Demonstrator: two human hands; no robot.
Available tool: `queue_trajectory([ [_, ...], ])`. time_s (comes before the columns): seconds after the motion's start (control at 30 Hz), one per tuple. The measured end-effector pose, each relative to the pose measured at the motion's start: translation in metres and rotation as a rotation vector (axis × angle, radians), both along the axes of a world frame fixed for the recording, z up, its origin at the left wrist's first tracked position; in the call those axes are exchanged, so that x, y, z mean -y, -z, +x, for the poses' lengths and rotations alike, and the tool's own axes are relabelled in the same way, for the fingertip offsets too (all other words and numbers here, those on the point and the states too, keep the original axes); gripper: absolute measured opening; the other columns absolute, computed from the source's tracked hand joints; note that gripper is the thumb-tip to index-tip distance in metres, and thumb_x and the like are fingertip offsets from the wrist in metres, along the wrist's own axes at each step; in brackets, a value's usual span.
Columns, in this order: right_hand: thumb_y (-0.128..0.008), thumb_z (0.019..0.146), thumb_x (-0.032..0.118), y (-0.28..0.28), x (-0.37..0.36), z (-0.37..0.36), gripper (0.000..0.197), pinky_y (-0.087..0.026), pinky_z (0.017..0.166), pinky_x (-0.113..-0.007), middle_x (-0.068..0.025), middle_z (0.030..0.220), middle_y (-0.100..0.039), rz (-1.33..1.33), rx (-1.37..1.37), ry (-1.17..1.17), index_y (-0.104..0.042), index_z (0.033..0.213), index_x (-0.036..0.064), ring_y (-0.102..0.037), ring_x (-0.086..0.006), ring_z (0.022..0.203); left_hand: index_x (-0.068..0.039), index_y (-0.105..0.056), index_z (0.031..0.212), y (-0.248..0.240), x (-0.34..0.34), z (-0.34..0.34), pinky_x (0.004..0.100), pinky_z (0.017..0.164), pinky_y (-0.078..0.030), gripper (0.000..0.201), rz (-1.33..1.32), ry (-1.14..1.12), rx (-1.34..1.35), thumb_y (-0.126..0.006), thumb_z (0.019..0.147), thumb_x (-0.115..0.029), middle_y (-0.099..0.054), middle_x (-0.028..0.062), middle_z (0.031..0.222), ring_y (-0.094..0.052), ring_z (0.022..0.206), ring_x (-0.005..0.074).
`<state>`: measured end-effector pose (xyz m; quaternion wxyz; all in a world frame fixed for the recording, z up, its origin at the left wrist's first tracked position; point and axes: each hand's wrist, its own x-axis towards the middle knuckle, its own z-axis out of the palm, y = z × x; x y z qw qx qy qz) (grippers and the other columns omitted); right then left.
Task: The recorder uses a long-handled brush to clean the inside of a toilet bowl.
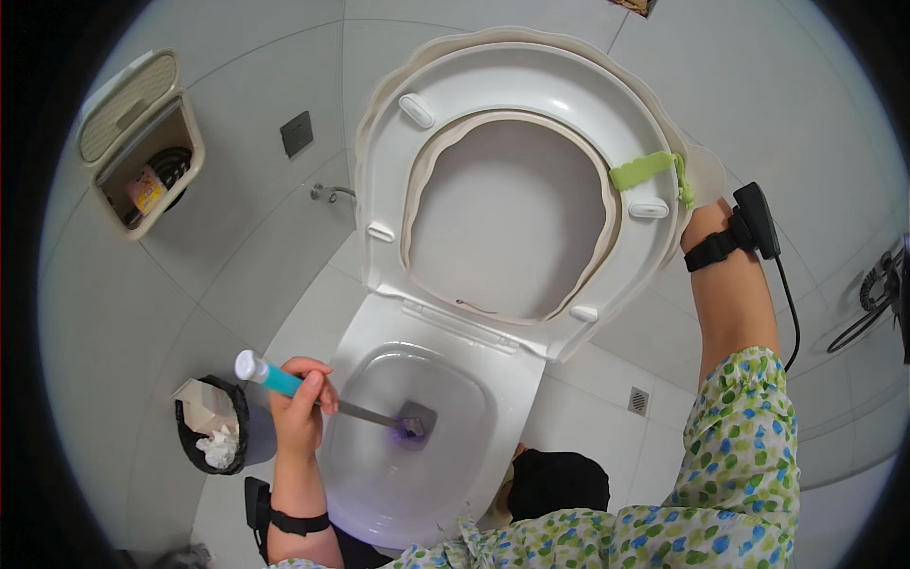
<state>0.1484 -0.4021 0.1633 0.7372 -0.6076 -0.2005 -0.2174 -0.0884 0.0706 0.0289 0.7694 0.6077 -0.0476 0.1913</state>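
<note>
My left hand (303, 403) is closed round the teal grip of a toilet brush (370, 413) with a white end cap. Its grey shaft slants down into the toilet bowl (474, 465), where the dark head sits at the drain opening with a purplish tint around it. Seat and lid stand raised, and a cream cover with a wavy edge lines the toilet seat (531, 71). A green strap handle (643, 171) hangs at the seat's right side. Right beside that edge my right hand disappears behind the raised lid; only the wrist and forearm show, so its fingers are hidden.
Left of the toilet stands a black-lined waste bin (258, 431) with a carton and crumpled tissue. A beige wall box (194, 142) hangs open, holding a dark coil and a packet. A water valve (322, 193) juts from the wall. On the right is a floor drain (639, 401).
</note>
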Motion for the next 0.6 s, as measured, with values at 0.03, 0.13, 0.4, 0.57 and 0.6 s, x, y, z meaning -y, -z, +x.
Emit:
queue_trajectory([
  [0.03, -0.054, 0.087, 0.018, -0.005, -0.002, 0.012, 0.023, -0.045, 0.077, -0.026, -0.0046, 0.1, -0.061, -0.01, 0.012, -0.007, -0.061, 0.102, 0.0019, -0.056, -0.0152, 0.087, -0.001, -0.053, 0.087, 0.001, 0.003, 0.001, 0.0252, 0.044, -0.037, 0.017, 0.004, 0.032, 0.012, -0.055, 0.086, -0.018, -0.044, 0.0027, 0.054, -0.041, 0.042, 0.0109],
  [0.13, -0.054, 0.087, 0.018, -0.017, -0.008, 0.05, 0.022, -0.045, 0.077, -0.026, -0.0048, 0.1, -0.061, -0.021, 0.036, -0.051, -0.061, 0.1, 0.0015, -0.057, -0.0157, 0.087, -0.001, -0.053, 0.087, 0.004, 0.002, -0.006, 0.0254, 0.045, -0.037, 0.018, 0.015, 0.018, -0.01, -0.055, 0.086, -0.018, -0.044, 0.0026, 0.054, -0.042, 0.044, 0.0111],
  [0.4, -0.045, 0.087, 0.011, -0.001, 0.003, -0.041, 0.021, -0.046, 0.07, -0.03, -0.0091, 0.086, -0.061, 0.238, 0.17, 0.562, -0.06, 0.094, -0.0024, -0.059, -0.0192, 0.081, 0.001, -0.054, 0.092, 0.002, 0.012, -0.023, 0.0281, 0.056, -0.039, 0.021, 0.048, 0.027, -0.015, -0.053, 0.087, -0.02, -0.046, 0.0038, 0.064, -0.044, 0.058, 0.0126],
  [0.57, -0.046, 0.089, 0.014, 0.061, -0.044, -0.138, 0.02, -0.045, 0.064, -0.026, -0.008, 0.078, -0.059, 0.431, 0.194, 0.737, -0.059, 0.089, -0.0021, -0.058, -0.0168, 0.071, 0.002, -0.055, 0.099, 0.001, 0.027, -0.026, 0.0297, 0.064, -0.041, 0.026, 0.074, 0.084, 0.035, -0.05, 0.089, -0.021, -0.047, 0.0041, 0.07, -0.047, 0.066, 0.0129],
  [0.6, -0.046, 0.089, 0.015, 0.071, -0.065, -0.151, 0.021, -0.045, 0.064, -0.026, -0.0081, 0.078, -0.059, 0.328, 0.168, 0.663, -0.059, 0.09, -0.0019, -0.057, -0.016, 0.071, 0.003, -0.055, 0.102, -0.002, 0.026, -0.029, 0.0304, 0.067, -0.041, 0.027, 0.081, 0.115, 0.054, -0.049, 0.089, -0.02, -0.048, 0.0044, 0.072, -0.048, 0.068, 0.013],
])
